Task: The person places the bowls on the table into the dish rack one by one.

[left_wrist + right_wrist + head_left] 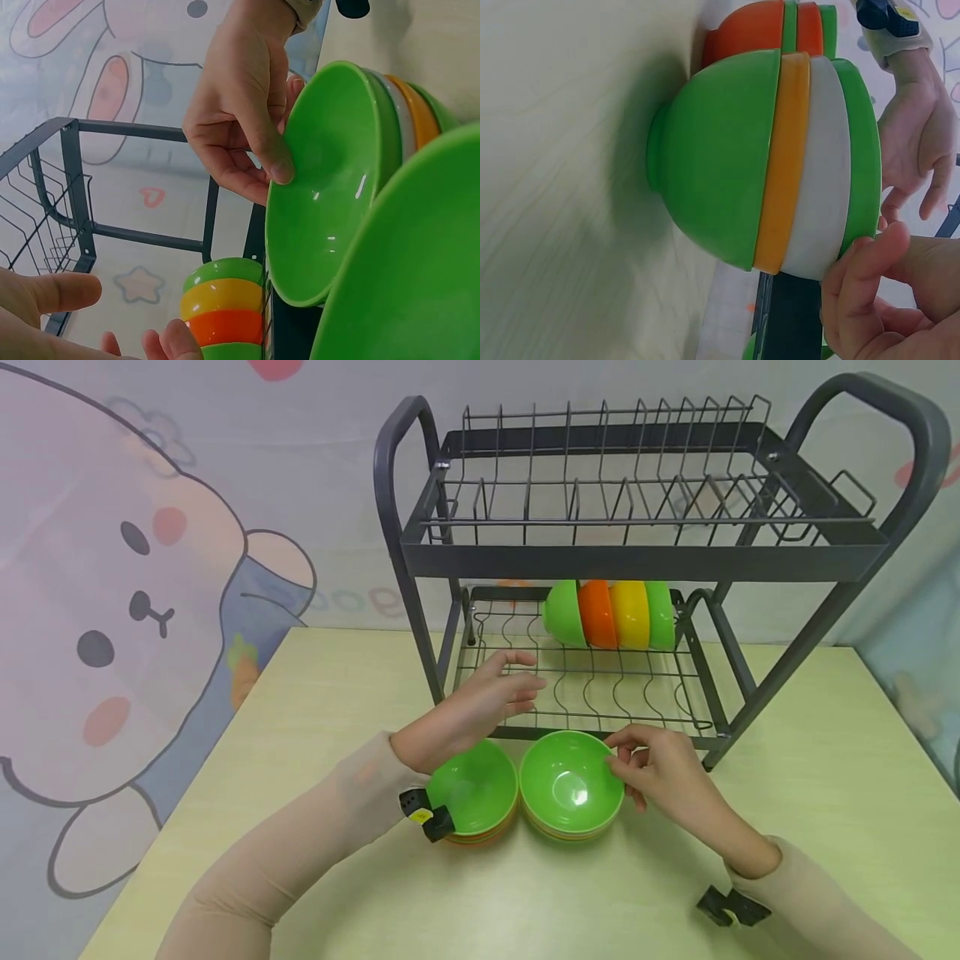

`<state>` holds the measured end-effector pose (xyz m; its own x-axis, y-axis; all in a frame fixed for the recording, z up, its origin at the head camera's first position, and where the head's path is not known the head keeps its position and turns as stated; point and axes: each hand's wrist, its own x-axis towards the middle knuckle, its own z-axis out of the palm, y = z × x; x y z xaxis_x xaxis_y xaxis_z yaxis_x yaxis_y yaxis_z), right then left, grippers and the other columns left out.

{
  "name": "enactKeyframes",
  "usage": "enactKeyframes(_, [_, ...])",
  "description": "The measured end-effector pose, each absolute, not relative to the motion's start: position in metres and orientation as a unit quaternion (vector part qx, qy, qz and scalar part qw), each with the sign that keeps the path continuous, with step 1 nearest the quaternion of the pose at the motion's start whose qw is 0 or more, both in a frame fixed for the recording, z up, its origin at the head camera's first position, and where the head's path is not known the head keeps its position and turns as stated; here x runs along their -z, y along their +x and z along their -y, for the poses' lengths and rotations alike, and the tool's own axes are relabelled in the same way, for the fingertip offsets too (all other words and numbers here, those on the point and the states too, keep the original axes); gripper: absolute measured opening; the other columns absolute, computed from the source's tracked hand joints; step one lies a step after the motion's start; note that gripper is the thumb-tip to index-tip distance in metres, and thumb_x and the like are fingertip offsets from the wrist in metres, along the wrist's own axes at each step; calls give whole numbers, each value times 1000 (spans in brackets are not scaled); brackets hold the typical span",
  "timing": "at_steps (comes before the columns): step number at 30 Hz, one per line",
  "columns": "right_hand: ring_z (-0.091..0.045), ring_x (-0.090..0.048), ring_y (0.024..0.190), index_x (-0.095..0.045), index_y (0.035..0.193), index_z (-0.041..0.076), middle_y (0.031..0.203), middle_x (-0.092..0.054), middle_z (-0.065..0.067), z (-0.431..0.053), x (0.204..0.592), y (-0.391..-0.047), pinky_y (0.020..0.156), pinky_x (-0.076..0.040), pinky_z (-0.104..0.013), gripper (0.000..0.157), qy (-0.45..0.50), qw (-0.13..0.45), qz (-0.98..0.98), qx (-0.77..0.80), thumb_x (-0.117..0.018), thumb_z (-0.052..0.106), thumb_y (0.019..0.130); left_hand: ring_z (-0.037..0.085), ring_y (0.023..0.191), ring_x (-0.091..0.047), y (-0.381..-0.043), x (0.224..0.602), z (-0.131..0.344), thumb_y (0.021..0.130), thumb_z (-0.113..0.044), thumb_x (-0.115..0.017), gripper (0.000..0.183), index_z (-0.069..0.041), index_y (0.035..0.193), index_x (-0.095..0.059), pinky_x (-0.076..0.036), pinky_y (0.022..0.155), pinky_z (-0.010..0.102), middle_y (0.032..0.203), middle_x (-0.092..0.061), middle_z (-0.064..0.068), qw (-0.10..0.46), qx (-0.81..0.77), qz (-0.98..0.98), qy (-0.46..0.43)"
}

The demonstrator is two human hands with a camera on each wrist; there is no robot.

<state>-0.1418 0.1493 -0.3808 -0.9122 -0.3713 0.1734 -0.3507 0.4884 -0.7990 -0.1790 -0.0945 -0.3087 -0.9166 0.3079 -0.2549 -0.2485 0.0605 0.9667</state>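
My right hand [660, 772] pinches the right rim of a green bowl [562, 785], thumb inside and fingers outside. This bowl tops the right stack, where a white bowl [820, 165], an orange-yellow bowl [784, 165] and another green bowl [712, 161] sit beneath it. Beside it stands the left stack, a green bowl [476, 789] on top and an orange bowl [750, 34] at its base. My left hand [498, 689] hovers beyond the left stack, before the rack's lower tier, fingers loosely bent and holding nothing.
A dark two-tier dish rack [645, 562] stands behind the stacks. On its lower tier, bowls lean on edge in a row: green [562, 614], orange [597, 614], yellow [630, 614] and green [660, 614]. Wire slots [570, 485] line the upper tier. The pale table [337, 693] carries everything.
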Motion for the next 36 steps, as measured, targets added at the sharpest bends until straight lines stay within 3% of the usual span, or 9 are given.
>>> enactKeyframes(17, [-16,-54,41,-65,107,-9,69,-58,-5,-151,373,-144,42,-49,-30,18,-219,36,-854,471,-65,-10,89,31,122,-49,-178,311,96,100,-10,-57,45,-5,140,-37,-42,108,36,139,-42,18,205,-683,-701,22])
enactKeyframes(27, [-18,-55,41,-64,108,-10,73,-61,-8,-157,361,-143,46,-51,-29,18,-221,37,-839,496,-66,-7,91,33,128,-50,-176,311,100,100,-14,-59,49,-4,144,-37,-40,110,37,139,-46,18,220,-672,-706,32])
enactKeyframes(36, [-19,-55,41,-63,112,-11,83,-62,-14,-163,344,-143,49,-51,-28,21,-209,24,-829,518,-66,-4,92,35,130,-49,-173,314,100,102,-17,-56,42,-8,142,-44,-41,109,39,142,-45,16,237,-655,-716,46])
